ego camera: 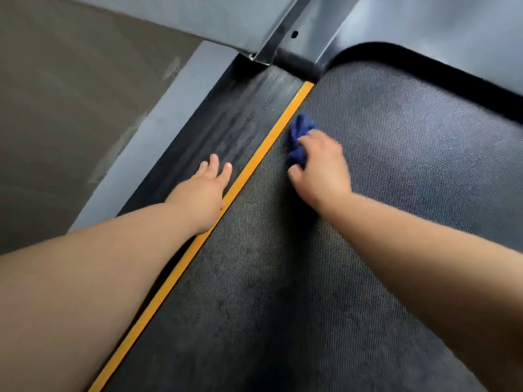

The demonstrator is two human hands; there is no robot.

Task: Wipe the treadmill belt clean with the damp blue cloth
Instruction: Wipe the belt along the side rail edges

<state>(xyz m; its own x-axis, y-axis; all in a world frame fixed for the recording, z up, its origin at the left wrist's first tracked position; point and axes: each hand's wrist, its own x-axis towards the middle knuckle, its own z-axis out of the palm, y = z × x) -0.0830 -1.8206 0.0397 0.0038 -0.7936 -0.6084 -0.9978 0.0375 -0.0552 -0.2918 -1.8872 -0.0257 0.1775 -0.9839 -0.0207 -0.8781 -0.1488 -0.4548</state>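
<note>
Under the right hand (319,168), half the blue cloth (300,130) — belt (410,171) cut off right and below

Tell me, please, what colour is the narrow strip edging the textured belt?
The strip is orange-yellow; head view.

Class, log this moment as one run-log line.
right hand: grips bunched blue cloth on textured dark treadmill belt | left hand: flat on ribbed black side rail | cloth: near orange edge strip

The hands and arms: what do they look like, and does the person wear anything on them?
The left hand and right hand are bare, without gloves. The left forearm and right forearm are bare too, up to the picture's edge: no sleeves, no watch, no bracelet. No ring shows, though some fingers are hidden or blurred.
</note>
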